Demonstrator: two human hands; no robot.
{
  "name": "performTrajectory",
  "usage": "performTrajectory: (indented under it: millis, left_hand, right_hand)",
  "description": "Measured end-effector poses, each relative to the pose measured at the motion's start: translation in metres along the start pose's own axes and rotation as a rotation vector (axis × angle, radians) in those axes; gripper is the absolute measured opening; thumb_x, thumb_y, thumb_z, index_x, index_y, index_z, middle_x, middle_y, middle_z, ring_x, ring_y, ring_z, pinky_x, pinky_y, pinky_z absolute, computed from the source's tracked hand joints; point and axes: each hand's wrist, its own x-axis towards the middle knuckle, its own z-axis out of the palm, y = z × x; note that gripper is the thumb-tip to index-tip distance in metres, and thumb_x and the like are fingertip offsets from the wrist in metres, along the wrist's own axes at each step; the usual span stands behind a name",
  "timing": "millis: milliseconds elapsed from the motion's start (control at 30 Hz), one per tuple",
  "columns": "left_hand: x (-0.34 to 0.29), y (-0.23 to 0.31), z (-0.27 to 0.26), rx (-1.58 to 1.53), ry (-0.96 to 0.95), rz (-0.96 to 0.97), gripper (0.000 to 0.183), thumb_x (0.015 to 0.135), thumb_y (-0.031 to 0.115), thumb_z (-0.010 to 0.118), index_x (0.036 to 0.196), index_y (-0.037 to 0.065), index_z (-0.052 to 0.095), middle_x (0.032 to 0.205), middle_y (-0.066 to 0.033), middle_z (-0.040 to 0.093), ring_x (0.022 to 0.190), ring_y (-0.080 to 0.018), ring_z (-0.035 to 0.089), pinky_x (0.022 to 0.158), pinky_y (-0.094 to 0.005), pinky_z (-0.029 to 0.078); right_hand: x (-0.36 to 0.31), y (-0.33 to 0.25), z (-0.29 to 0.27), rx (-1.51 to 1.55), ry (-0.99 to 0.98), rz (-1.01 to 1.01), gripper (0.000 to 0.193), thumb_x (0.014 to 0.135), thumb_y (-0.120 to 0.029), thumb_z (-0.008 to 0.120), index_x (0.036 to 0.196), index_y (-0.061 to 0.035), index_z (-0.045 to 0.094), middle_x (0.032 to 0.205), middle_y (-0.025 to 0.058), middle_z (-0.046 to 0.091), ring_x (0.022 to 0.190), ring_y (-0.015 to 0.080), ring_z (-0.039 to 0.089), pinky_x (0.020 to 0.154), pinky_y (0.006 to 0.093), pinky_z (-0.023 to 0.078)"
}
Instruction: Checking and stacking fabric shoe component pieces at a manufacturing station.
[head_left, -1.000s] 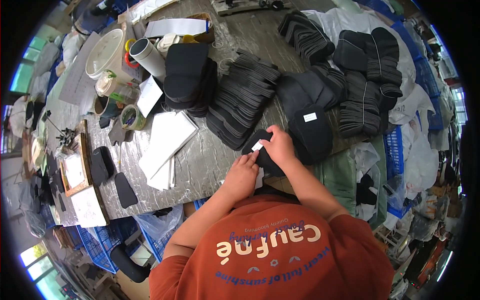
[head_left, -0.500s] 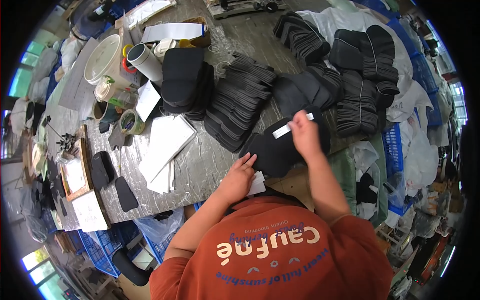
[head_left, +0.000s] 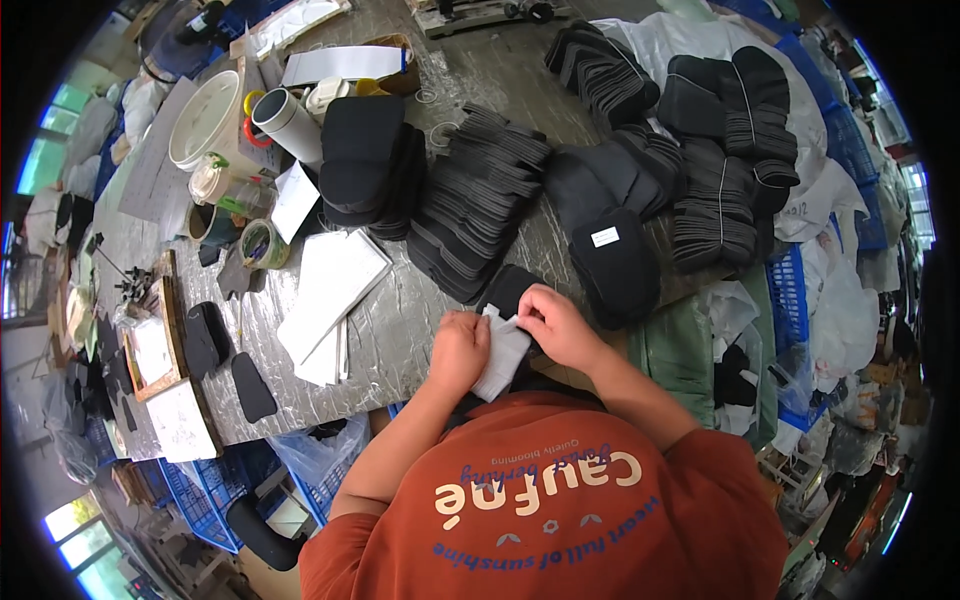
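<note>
Near my body at the table's front edge, my left hand [head_left: 460, 350] grips a small wad of white label sheets [head_left: 503, 358]. The fingertips of my right hand [head_left: 558, 327] pinch the upper corner of the same sheets. Just beyond the hands lies a black insole-shaped piece [head_left: 508, 287], partly hidden by them. To the right, a pile of black insole-shaped pieces [head_left: 615, 285] has a white label [head_left: 604, 237] on its top piece. Past my hands, a long fanned row of such pieces [head_left: 480, 200] leans on the table.
Tied bundles of black pieces [head_left: 715, 205] stand at the right on white plastic. Another black stack [head_left: 365, 160] is farther left, near white papers [head_left: 335, 295], a white tube [head_left: 288, 122] and a tub [head_left: 205, 120]. A blue crate [head_left: 787, 300] stands beyond the table's right edge.
My right hand has left the labelled black piece and come back to the sheets in my left hand. The labelled piece now shows uncovered at the right. The sheets are raised more into view.
</note>
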Motion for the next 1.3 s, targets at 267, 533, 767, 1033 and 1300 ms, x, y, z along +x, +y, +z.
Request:
performTrajectory:
  millis: [267,533,767,1033,1300]
  left_hand:
    - [-0.016,-0.004,0.009,0.372,-0.219,0.5,0.016,0.081,0.011,0.061,0.088,-0.004,0.06,0.123,-0.0185,0.057,0.116,-0.0342,0.052,0.098,-0.0399,0.042]
    - [-0.017,-0.006,0.012,0.373,-0.235,0.486,0.019,0.082,0.012,0.06,0.09,-0.005,0.06,0.123,-0.0195,0.056,0.117,-0.0341,0.051,0.099,-0.0399,0.041]
    - [-0.015,-0.007,0.013,0.38,-0.233,0.511,0.019,0.082,0.012,0.06,0.09,-0.005,0.06,0.124,-0.02,0.055,0.116,-0.0346,0.052,0.099,-0.0394,0.041]
    - [-0.01,0.004,0.011,0.471,-0.319,0.466,0.02,0.083,0.013,0.054,0.092,-0.004,0.061,0.133,-0.019,0.048,0.113,-0.0315,0.048,0.092,-0.0431,0.041]
    - [-0.009,0.002,0.013,0.489,-0.321,0.467,0.02,0.081,0.011,0.054,0.092,-0.003,0.061,0.132,-0.0187,0.048,0.114,-0.0318,0.048,0.095,-0.0426,0.04]
  right_hand:
    - [0.02,0.04,-0.005,0.017,0.084,0.28,0.006,0.081,-0.002,0.062,0.081,0.0003,0.057,0.067,0.0073,0.06,0.062,0.0119,0.055,0.059,0.0276,0.045]
    - [0.02,0.045,0.003,-0.072,0.099,0.324,0.006,0.08,-0.005,0.064,0.079,-0.0016,0.059,0.067,0.0068,0.062,0.061,0.0121,0.057,0.058,0.028,0.045]
    - [0.023,0.043,0.004,-0.186,0.084,0.358,0.009,0.079,-0.011,0.066,0.081,-0.003,0.061,0.068,0.0087,0.064,0.061,0.0181,0.061,0.059,0.0313,0.047]
    - [0.024,0.043,0.005,-0.158,0.109,0.355,0.012,0.077,-0.01,0.068,0.084,-0.0024,0.062,0.071,0.0106,0.066,0.062,0.0212,0.062,0.059,0.0321,0.048]
    - [0.031,0.033,0.012,-0.383,0.254,0.396,0.027,0.069,-0.012,0.075,0.086,-0.003,0.056,0.066,0.0103,0.061,0.065,0.0299,0.062,0.062,0.0383,0.049]
